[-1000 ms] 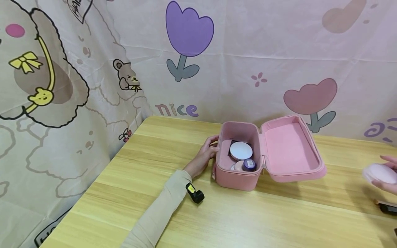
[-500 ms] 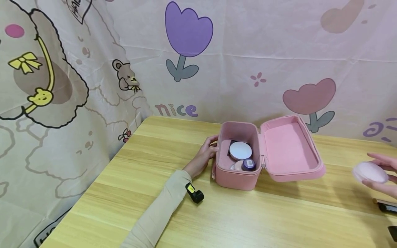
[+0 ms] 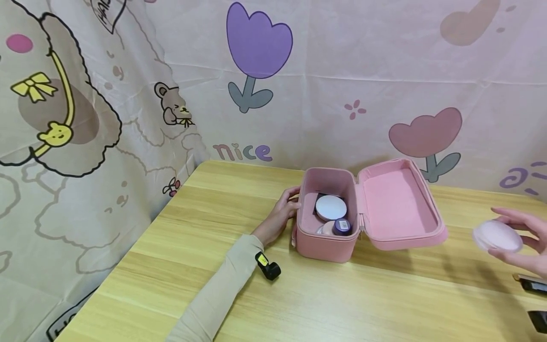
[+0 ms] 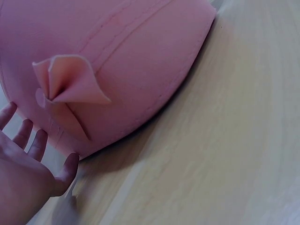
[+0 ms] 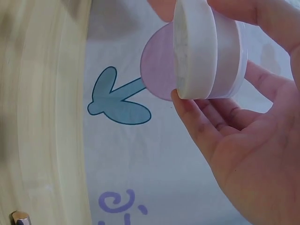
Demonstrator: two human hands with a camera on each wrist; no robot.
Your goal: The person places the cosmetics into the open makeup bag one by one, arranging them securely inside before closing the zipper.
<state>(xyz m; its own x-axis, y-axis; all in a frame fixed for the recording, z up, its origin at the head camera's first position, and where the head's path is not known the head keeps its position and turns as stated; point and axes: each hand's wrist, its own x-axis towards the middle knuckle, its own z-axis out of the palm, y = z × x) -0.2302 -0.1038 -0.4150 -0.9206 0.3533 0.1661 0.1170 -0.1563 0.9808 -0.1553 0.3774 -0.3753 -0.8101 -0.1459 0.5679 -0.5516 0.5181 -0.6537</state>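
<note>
R hand point(image 3: 540, 237) pinches jar point(image 3: 497, 236) btwn thumb & fingers; head view has it held above tbl point(image 3: 397, 299), far R, well apart from box point(image 3: 325, 248). L hand point(image 3: 279, 216) rests on box's L wall. Lid point(image 3: 399, 204) flipped back to R; white disc point(image 3: 331, 207) & purple pot point(image 3: 342, 226) inside box. Sticks point(image 3: 532, 283) & blk item point(image 3: 539, 320) at R edge, both cut off. L wrist: fingers point(image 4: 37, 147) loosely spread, tips at box wall nr bow point(image 4: 70, 79). R wrist: white jar gripped w/ digits above & below in frame, printed cloth point(image 5: 154, 159) behind, one stick's end btm L.
</note>
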